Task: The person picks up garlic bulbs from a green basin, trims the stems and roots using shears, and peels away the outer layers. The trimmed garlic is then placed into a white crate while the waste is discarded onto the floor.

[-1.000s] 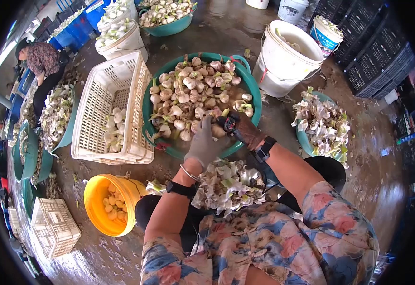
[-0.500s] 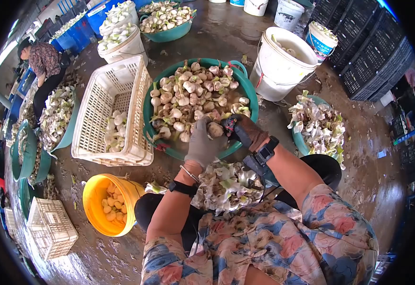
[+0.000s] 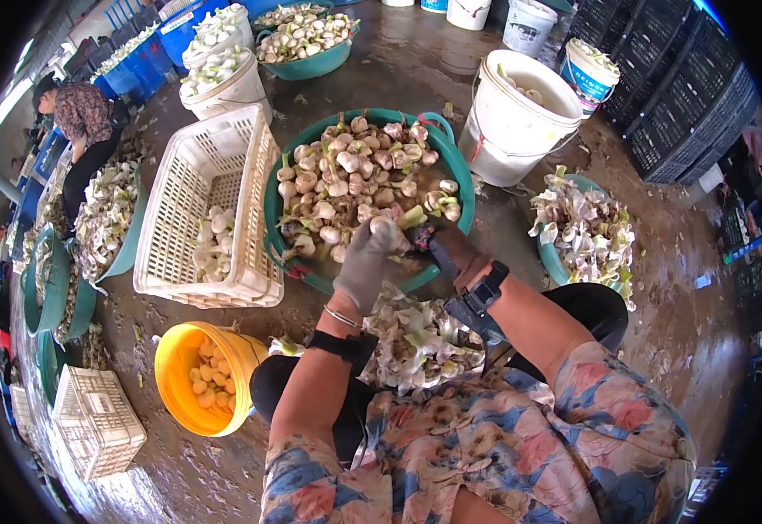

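Note:
In a grey glove, my left hand grips a garlic bulb over the near side of a green tub full of garlic. The bulb's green stalk points right. My right hand, in a dark glove, is closed around dark electric shears with red marks at the head. That head is right at the bulb's stalk; its blades are hidden. The dark lower body of the tool extends under my right wrist. Below my hands, a heap of garlic stalks and peelings lies between my knees.
Left of the tub stands a white crate with some garlic; a yellow bucket with pale bulbs is nearer. White buckets, a peelings tub and stacked black crates are to the right. Another person bends at far left.
My left hand has tilted and turned the garlic bulb, so its green stalk now shows beside the shears' head. My right hand has shifted only slightly.

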The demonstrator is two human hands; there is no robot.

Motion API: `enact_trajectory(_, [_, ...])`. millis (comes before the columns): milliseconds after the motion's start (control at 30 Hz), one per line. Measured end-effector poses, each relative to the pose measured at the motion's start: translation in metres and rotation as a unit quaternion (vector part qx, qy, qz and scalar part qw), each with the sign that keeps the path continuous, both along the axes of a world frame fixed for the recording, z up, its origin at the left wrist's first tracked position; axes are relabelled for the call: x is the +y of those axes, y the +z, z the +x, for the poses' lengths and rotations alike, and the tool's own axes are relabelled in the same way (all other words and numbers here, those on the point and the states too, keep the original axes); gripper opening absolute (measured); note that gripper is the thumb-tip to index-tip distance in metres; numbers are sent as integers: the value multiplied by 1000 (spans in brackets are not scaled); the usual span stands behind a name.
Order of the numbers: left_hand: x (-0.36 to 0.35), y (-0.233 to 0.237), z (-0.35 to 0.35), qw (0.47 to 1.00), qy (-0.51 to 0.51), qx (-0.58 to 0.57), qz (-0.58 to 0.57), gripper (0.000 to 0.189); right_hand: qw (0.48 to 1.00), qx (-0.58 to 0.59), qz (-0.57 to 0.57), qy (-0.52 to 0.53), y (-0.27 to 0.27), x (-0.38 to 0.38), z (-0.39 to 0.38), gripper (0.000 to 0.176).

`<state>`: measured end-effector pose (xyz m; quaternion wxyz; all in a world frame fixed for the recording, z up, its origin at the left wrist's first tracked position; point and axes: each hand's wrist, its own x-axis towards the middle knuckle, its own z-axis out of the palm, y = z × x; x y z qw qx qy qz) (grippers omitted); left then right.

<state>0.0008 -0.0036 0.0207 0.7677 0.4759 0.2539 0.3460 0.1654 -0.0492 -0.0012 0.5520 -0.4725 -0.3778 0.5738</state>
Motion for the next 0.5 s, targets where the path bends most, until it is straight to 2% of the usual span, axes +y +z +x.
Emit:
enact_trajectory(33, [-2,3,3,993,49,74,72,54,995,92,-37,-33,28,-5,-14,22])
enact_trajectory(67, [1,-10,4,994,48,75,71,54,978,183,-74,-68,43,-10,-22,17])
enact_trajectory(100, [6,-32,8,968,101,141,179,60,981,180,-64,-33,24,-4,-14,21])
enact_trajectory(133, [7,-30,9,924,153,203,285,67,981,180,-64,-36,18,-2,-12,21])
enact_trajectory(167, [8,-28,5,970,102,130,180,72,995,82,-32,-50,12,-1,-10,22])
enact_trajectory(200, [7,-26,4,970,102,131,180,72,998,-15,1,-62,6,1,-10,23])
enact_trajectory(267, [4,-16,1,988,111,76,-71,70,996,-27,47,-76,12,3,-14,24])
enact_trajectory(300, [4,-11,-4,995,50,63,-67,66,998,-15,-11,-61,17,-1,-10,24])
enact_trajectory(333, [5,-8,-4,995,50,63,-67,66,997,-2,-70,-45,28,-5,-10,24])
enact_trajectory(367, [6,-6,-3,992,19,21,-122,61,997,-2,-70,-45,32,-6,-12,24])
enact_trajectory(433, [3,3,-1,979,-33,-63,-192,62,991,127,-40,14,36,-6,-17,24])
enact_trajectory(467, [4,3,-1,979,-34,-63,-193,62,991,127,-41,14,30,-7,-15,24])
enact_trajectory(500, [8,1,-3,987,-7,46,-154,58,970,241,-15,23,20,-8,-13,25])
